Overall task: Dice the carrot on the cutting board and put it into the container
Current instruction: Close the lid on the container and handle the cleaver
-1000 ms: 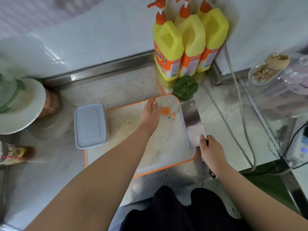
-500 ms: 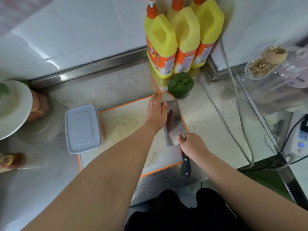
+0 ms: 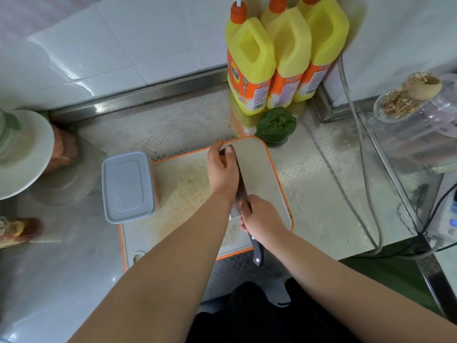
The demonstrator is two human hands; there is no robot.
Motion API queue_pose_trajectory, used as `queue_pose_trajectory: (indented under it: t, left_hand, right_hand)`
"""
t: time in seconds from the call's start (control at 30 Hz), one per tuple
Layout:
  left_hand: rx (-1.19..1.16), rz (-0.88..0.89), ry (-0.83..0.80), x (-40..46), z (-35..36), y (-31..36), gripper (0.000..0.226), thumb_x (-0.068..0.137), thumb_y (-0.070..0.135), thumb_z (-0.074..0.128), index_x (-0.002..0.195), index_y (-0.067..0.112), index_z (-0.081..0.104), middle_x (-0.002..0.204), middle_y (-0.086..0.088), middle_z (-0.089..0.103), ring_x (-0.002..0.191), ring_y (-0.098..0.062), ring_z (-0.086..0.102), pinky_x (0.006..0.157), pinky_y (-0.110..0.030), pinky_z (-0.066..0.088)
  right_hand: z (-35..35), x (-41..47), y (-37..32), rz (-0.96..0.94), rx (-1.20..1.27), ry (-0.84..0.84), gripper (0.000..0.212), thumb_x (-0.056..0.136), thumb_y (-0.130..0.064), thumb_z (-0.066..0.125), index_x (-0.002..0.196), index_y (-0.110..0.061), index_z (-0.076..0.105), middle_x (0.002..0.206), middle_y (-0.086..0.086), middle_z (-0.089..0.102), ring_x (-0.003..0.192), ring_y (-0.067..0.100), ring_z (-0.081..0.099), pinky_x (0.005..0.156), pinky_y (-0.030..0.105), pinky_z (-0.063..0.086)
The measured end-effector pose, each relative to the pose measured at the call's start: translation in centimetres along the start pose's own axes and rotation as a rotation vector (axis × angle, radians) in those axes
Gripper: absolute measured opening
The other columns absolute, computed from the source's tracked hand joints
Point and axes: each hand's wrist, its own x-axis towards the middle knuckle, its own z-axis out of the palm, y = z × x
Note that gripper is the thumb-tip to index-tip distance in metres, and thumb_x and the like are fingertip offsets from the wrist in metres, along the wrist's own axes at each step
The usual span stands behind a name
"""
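The white cutting board [image 3: 262,174] with an orange rim lies in the middle of the steel counter. My left hand [image 3: 222,172] is cupped at the board's far edge, pressing carrot pieces [image 3: 222,160] against the side of the cleaver [image 3: 239,186]; only a sliver of orange shows under the fingers. My right hand [image 3: 262,219] grips the cleaver where its black handle meets the blade. The blade stands nearly edge-on between my hands. The container [image 3: 127,186], shut with a grey-blue lid, sits on the board's left edge.
Three yellow detergent bottles [image 3: 284,58] stand against the back wall, with a green vegetable [image 3: 275,126] in front of them. A white plate [image 3: 22,154] and a glass bowl [image 3: 66,184] are at the left. A grey cable [image 3: 366,184] runs along the right.
The cleaver has swung left from the board's right side and tipped up against my left hand. The carrot pieces that lay open beside my left hand are now covered by it.
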Motion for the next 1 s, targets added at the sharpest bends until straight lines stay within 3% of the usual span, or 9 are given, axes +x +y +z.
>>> queue_pose_trajectory:
  t: [0.13, 0.27, 0.4, 0.47, 0.57, 0.7, 0.83, 0.93, 1.0]
  left_hand:
    - [-0.316, -0.097, 0.216, 0.5, -2.3, 2.9, 0.033, 0.104, 0.025, 0.042, 0.13, 0.009, 0.056, 0.118, 0.004, 0.061, 0.103, -0.001, 0.056, 0.08, 0.002, 0.037]
    - [-0.785, -0.254, 0.353, 2.1, -5.1, 5.3, 0.029, 0.104, 0.026, 0.042, 0.117, 0.008, 0.061, 0.107, -0.003, 0.063, 0.096, -0.012, 0.059, 0.086, -0.018, 0.044]
    - [-1.284, -0.418, 0.228, 2.8, -8.1, 6.0, 0.035, 0.106, 0.03, 0.033, 0.122, 0.011, 0.057, 0.113, -0.003, 0.058, 0.114, -0.019, 0.058, 0.096, -0.025, 0.044]
    - [-1.357, -0.465, 0.249, 2.9, -9.2, 6.3, 0.035, 0.105, 0.032, 0.031, 0.104, 0.012, 0.06, 0.11, -0.004, 0.061, 0.108, -0.021, 0.062, 0.097, -0.028, 0.047]
    - [-1.437, -0.511, 0.334, 2.9, -10.2, 6.2, 0.038, 0.103, 0.033, 0.035, 0.084, 0.011, 0.059, 0.084, -0.003, 0.065, 0.074, -0.018, 0.067, 0.074, -0.027, 0.055]
    - [-1.582, -0.538, 0.266, 2.3, -11.7, 5.2, 0.041, 0.102, 0.028, 0.04, 0.069, 0.01, 0.055, 0.056, -0.003, 0.063, 0.056, -0.018, 0.064, 0.056, -0.026, 0.054]
    - [-1.607, -0.571, 0.258, 2.1, -12.8, 5.2, 0.041, 0.102, 0.028, 0.045, 0.066, 0.011, 0.048, 0.047, 0.001, 0.054, 0.043, -0.014, 0.057, 0.05, -0.02, 0.053]
    - [-1.578, -0.648, 0.24, 2.1, -13.9, 4.9, 0.043, 0.103, 0.029, 0.045, 0.064, 0.01, 0.049, 0.052, 0.001, 0.052, 0.05, -0.014, 0.055, 0.061, -0.024, 0.053]
    - [-1.54, -0.719, 0.257, 2.2, -14.8, 4.7, 0.049, 0.105, 0.032, 0.038, 0.064, 0.008, 0.052, 0.049, -0.002, 0.055, 0.05, -0.016, 0.058, 0.056, -0.025, 0.056]
  right_hand:
    - [-0.5, -0.9, -3.0, -0.254, -0.338, 0.122, 0.026, 0.101, -0.03, 0.036, 0.083, -0.013, 0.043, 0.066, 0.005, 0.055, 0.062, 0.026, 0.053, 0.056, 0.032, 0.033]
    - [-0.7, -2.2, -6.6, -0.472, -0.671, 0.379, 0.032, 0.064, -0.013, 0.081, 0.061, -0.012, 0.05, 0.044, 0.006, 0.049, 0.032, 0.027, 0.047, 0.043, 0.022, 0.017]
    - [-1.1, -2.8, -8.4, -0.563, -0.788, 0.5, 0.033, 0.052, -0.016, 0.087, 0.063, -0.016, 0.056, 0.045, 0.002, 0.043, 0.029, 0.023, 0.041, 0.041, 0.017, 0.009]
    - [-1.4, -3.4, -8.7, -0.638, -0.841, 0.54, 0.032, 0.056, -0.014, 0.084, 0.067, -0.017, 0.054, 0.05, 0.002, 0.043, 0.035, 0.022, 0.043, 0.04, 0.021, 0.015]
    - [-1.5, -4.2, -8.7, -0.759, -0.864, 0.599, 0.027, 0.059, -0.002, 0.072, 0.068, -0.017, 0.051, 0.053, 0.001, 0.041, 0.039, 0.02, 0.041, 0.04, 0.024, 0.019]
    - [-1.0, -4.5, -8.3, -0.838, -0.865, 0.63, 0.024, 0.062, 0.001, 0.065, 0.07, -0.017, 0.051, 0.055, 0.001, 0.039, 0.042, 0.02, 0.038, 0.04, 0.026, 0.02]
    - [-0.8, -4.4, -7.9, -0.856, -0.835, 0.569, 0.028, 0.068, -0.015, 0.078, 0.074, -0.018, 0.05, 0.059, 0.001, 0.043, 0.044, 0.021, 0.043, 0.038, 0.026, 0.022]
    - [-1.2, -4.8, -7.7, -0.868, -0.68, 0.568, 0.022, 0.083, -0.036, 0.06, 0.074, -0.018, 0.051, 0.061, 0.0, 0.048, 0.05, 0.022, 0.051, 0.038, 0.028, 0.032]
    - [-1.9, -5.1, -8.1, -0.692, -0.497, 0.49, 0.03, 0.087, -0.047, 0.054, 0.078, -0.018, 0.051, 0.066, -0.003, 0.052, 0.058, 0.021, 0.052, 0.048, 0.032, 0.037]
